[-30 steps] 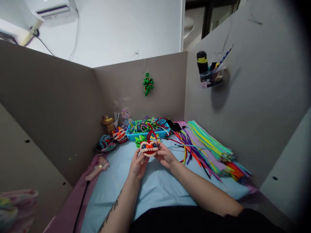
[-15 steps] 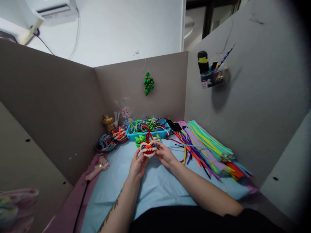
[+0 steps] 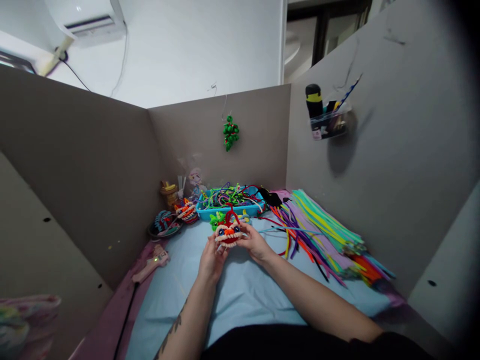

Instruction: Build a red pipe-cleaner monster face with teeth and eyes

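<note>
Between my two hands is a red and cream pipe-cleaner lion head [image 3: 228, 234] with blue eyes, an orange nose and a red loop on top. My left hand [image 3: 213, 257] grips its left side, fingers curled round the edge. On the other side, my right hand [image 3: 254, 242] pinches the right edge. Just behind it, a green pipe-cleaner figure [image 3: 217, 221] and a yellow and blue one [image 3: 243, 217] rest on the light blue cloth [image 3: 183, 280], both partly covered.
A blue tray [image 3: 210, 214] of tangled pipe cleaners stands at the back. Bundled pipe cleaners [image 3: 322, 220] spread along the right. At left are a pink glue gun [image 3: 152, 265], a dark bowl [image 3: 165, 232] and an orange figure [image 3: 186, 212]. Grey partitions [image 3: 225, 165] enclose the table.
The lion head has tilted slightly, and its red loop leans further right. Both hands keep their hold. The whole view has shifted a little.
</note>
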Motion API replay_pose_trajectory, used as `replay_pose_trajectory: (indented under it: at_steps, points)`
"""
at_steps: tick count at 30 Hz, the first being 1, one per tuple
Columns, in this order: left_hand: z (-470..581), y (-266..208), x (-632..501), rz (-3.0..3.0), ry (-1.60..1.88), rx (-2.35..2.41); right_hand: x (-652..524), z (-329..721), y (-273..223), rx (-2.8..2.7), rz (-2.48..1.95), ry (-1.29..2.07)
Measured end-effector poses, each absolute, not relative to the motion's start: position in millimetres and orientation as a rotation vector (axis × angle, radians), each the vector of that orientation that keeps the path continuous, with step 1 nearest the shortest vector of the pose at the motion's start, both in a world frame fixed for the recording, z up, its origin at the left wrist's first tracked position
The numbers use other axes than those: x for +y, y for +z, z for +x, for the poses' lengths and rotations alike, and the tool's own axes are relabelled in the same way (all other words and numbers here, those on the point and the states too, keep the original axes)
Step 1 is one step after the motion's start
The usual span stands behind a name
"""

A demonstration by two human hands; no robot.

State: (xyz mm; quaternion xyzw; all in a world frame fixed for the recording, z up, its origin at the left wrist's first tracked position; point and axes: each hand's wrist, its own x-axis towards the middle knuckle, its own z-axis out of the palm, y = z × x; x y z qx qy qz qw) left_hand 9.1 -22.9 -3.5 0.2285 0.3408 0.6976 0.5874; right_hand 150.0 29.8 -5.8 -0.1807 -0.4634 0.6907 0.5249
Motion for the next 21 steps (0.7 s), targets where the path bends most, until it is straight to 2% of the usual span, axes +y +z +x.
replay_pose_trajectory:
  at_steps: [5,10,15,21]
  points:
    - [-14,-6,-35,0.613,1.505,1.01,27,147,-14,-1.283,-0.475,1.799]
    - [-33,-2,-40,0.733,1.433,1.026,32,127,-12,-1.382,-0.496,1.889]
    - [-63,2,-18,0.928,1.43,1.135,60,84,-5,-1.481,-0.612,1.816]
    - [-108,-7,-9,0.949,1.375,1.574,87,58,-21,-1.63,-0.8,1.597]
